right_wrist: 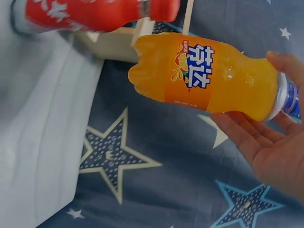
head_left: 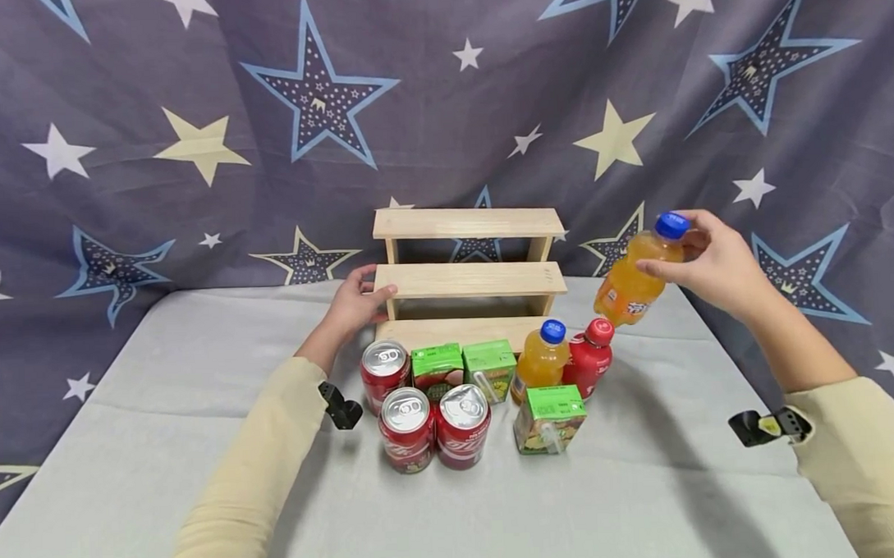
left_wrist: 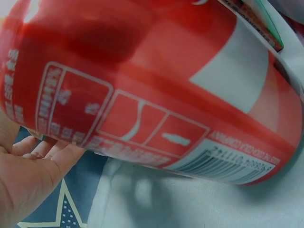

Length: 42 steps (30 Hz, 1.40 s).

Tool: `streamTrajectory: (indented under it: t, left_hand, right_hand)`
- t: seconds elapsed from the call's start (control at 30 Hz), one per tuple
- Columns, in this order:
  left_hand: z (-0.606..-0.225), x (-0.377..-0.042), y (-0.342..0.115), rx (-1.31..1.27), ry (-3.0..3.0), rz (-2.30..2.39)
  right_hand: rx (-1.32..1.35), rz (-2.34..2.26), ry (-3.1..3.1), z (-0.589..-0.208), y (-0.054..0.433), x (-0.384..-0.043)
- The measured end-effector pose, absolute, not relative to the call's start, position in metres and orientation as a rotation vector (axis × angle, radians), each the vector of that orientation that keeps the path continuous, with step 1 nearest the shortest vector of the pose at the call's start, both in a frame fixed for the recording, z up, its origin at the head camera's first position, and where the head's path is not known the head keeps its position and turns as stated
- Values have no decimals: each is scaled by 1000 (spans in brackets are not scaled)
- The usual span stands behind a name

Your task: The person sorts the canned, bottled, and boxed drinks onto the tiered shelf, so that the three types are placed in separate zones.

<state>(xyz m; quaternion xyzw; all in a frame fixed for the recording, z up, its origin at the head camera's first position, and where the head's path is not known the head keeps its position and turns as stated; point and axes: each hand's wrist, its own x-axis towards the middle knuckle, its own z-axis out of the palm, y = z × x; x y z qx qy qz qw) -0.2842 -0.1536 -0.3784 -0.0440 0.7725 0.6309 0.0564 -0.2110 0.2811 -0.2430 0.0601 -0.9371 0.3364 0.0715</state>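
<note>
Head view: tilted orange bottle gripped in right hand; left hand grips shelf

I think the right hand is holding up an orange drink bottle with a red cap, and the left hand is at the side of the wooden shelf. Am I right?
Almost! The cap is blue, not red; the head view shows it. The right hand does hold up the orange drink bottle, and the left hand is at the side of the wooden shelf.
</note>
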Motion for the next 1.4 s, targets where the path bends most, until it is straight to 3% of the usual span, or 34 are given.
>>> streamTrajectory:
  t: [0.67,1.4]
  left_hand:
    - [-377,-285,-158,-135,2316,1922]
    - [-381,-286,-157,-122,2331,1898]
  right_hand:
    - [325,1089,-2779,-206,204,-253]
    - [389,1264,-2785,-204,139,-282]
